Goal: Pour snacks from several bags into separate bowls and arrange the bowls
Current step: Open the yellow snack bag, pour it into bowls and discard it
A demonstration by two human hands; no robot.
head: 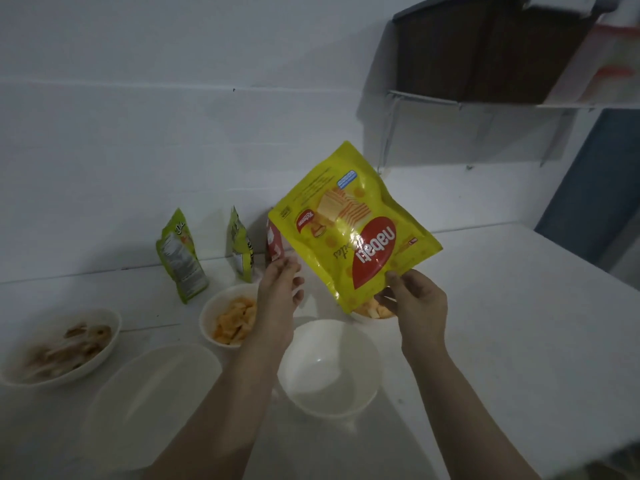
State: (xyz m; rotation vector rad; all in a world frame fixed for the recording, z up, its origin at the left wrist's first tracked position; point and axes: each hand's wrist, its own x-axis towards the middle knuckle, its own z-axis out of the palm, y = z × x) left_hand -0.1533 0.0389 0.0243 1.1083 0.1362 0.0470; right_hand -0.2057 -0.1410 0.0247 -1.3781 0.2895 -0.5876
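A yellow Nabati wafer bag (353, 223) hangs upside down above the table, its mouth at the bottom. My right hand (415, 299) pinches its lower right corner. My left hand (280, 282) is at the bag's lower left edge with fingers spread; whether it grips the bag is unclear. Just under the bag's mouth sits a bowl of orange-yellow snacks (375, 312), mostly hidden. An empty white bowl (327, 368) stands in front of it. To the left are a bowl of orange snacks (230, 317) and a bowl of brown snacks (62, 346).
Two green snack bags (181, 258) (240, 245) and a red bag (275, 245) lean on the white wall at the back. A clear plastic lid or container (152, 400) lies at front left. A shelf with a dark box (485, 46) hangs at upper right.
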